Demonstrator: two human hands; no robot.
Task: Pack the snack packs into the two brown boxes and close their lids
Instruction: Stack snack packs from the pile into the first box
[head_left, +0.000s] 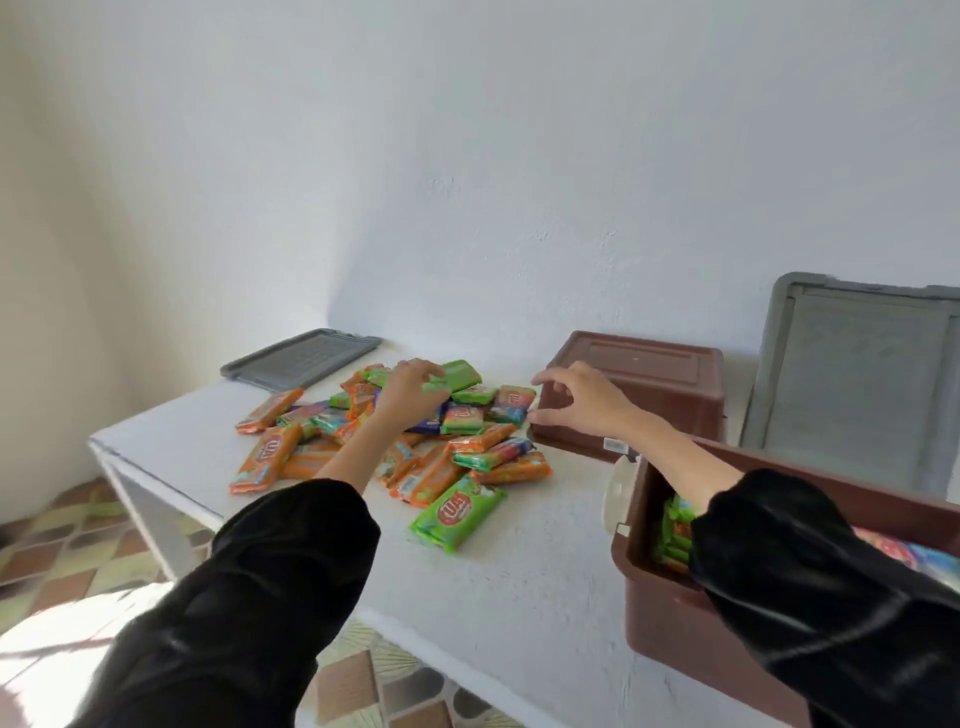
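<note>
Your left hand (413, 392) curls round a green pack (461, 374) at 12 o'clock of the pile (467, 457); lift it cleanly; your right hand (582, 402), fingers spread and empty, should take from 3 o'clock.

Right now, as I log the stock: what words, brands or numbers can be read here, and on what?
"UA" in a red oval, on the near green pack; smaller print blurred.
"UA", same oval, on the left orange pack.
Other packs: logos too blurred to read.
White sticker on the far box: too small to read.
</note>
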